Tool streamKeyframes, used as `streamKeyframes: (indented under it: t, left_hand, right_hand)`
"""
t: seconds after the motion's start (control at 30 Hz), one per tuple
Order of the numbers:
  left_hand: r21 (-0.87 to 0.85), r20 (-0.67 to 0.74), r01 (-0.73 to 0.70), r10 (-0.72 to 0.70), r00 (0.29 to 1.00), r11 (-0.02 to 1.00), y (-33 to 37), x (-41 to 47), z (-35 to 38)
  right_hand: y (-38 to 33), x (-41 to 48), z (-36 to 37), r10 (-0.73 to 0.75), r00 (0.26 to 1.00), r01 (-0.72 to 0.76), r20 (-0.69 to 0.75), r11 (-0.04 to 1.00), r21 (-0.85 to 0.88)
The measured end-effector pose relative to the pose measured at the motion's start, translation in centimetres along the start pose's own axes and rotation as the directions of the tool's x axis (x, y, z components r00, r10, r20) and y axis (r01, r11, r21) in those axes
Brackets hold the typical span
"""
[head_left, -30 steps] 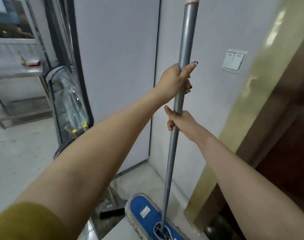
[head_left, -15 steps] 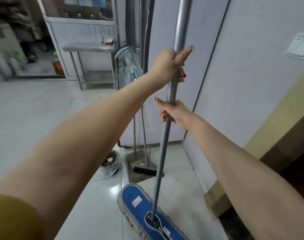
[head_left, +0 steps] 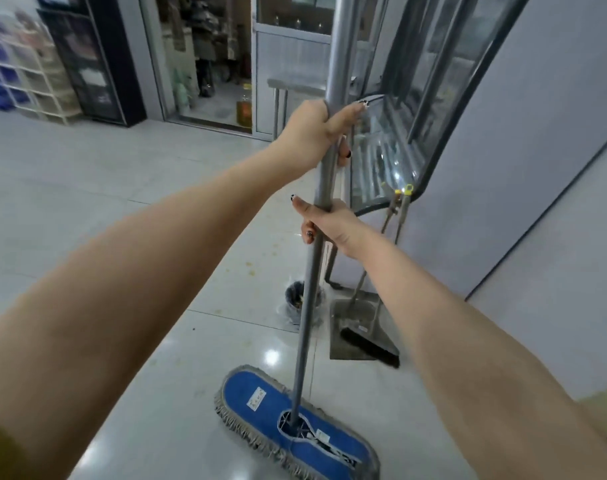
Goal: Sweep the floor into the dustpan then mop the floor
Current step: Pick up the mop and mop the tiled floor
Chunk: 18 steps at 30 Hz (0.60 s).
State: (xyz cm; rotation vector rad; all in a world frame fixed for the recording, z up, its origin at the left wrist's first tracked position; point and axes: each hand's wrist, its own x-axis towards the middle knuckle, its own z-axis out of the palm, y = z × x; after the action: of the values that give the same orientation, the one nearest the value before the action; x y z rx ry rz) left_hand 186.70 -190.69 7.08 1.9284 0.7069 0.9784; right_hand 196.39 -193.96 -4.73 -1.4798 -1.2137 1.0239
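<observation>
Flat mop: blue mop head (head_left: 295, 420) lies on the tiled floor (head_left: 122, 168), grey handle (head_left: 306, 323) near upright. Left hand (head_left: 312, 133) wraps the handle high; right hand (head_left: 331, 223) grasps it just below. Beyond the mop head: dustpan (head_left: 364, 317) holding a broom brush (head_left: 367, 344), small bin (head_left: 296, 303) beside.

Holding mop handle (head_left: 305, 323) with arms outstretched, forearms bare: left grip (head_left: 314, 133) uppermost, thumb extended across it; right grip (head_left: 329, 223) just below, fingers wrapped round.
</observation>
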Motion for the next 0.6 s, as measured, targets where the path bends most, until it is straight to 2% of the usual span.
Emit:
streamKeyframes:
  t: [0.2, 0.33, 0.6]
  left_hand:
    - [-0.043, -0.057, 0.044, -0.046, 0.997, 0.998, -4.5, -1.9, -10.0]
    - [0.037, -0.099, 0.044, -0.041, 0.994, 0.998, -7.6, -2.0, -15.8]
    - [0.022, -0.188, 0.123, -0.117, 0.975, 0.992, -16.3, -0.9, -26.8]
  right_hand:
    - [-1.1, 5.2, 10.7, 0.017, 0.997, -0.012, 0.074, 0.997, -0.077]
    - [-1.7, 9.0, 16.8, 0.026, 0.996, -0.019, 0.083, 0.997, -0.078]
    - [-1.7, 17.7, 28.8, 0.063, 0.979, -0.044, 0.196, 0.994, -0.099]
